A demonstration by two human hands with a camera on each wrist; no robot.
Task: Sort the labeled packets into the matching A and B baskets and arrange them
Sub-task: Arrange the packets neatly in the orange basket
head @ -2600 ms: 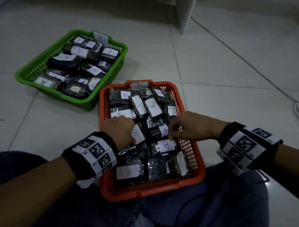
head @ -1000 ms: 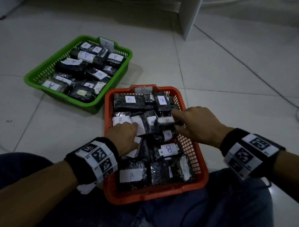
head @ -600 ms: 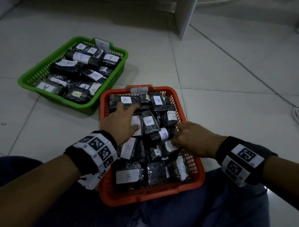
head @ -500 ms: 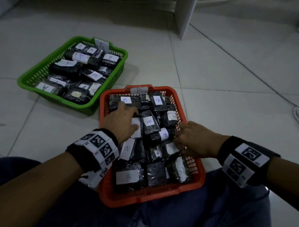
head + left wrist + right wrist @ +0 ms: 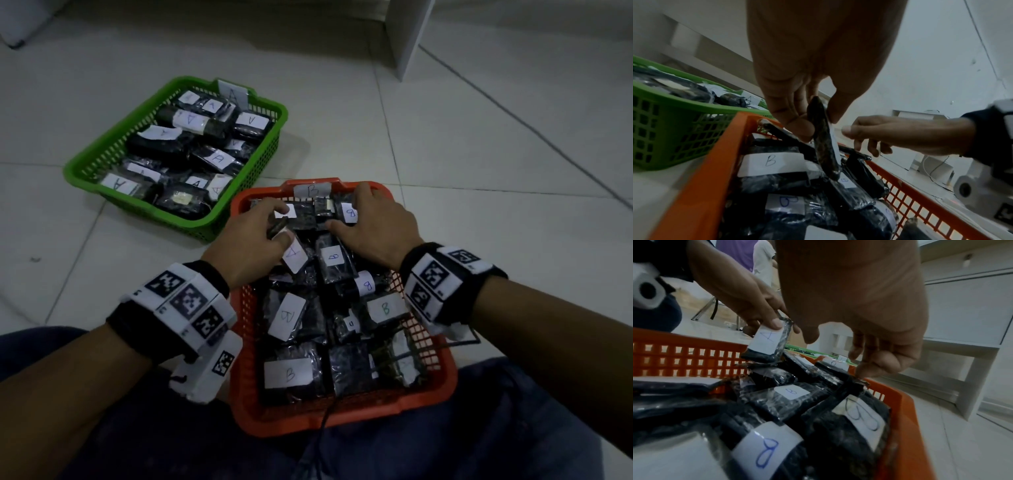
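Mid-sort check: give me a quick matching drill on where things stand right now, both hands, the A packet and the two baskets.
Things:
1. left hand
2. right hand
3. green plastic mesh basket
4. black packet with white A label

States:
a. tagged A, full of A packets
b. pinched, tilted over the orange plastic mesh basket
c. pinching a packet
d. fingers resting on B packets at the far end

Pairs: 1-c, 2-d, 3-a, 4-b

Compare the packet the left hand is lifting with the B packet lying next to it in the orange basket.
The lifted packet is labeled A; the flat packet is labeled B. The left hand pinches the A packet tilted up on end; the B packet lies flat, untouched. Both are dark wrapped packets with white labels, over the orange basket.
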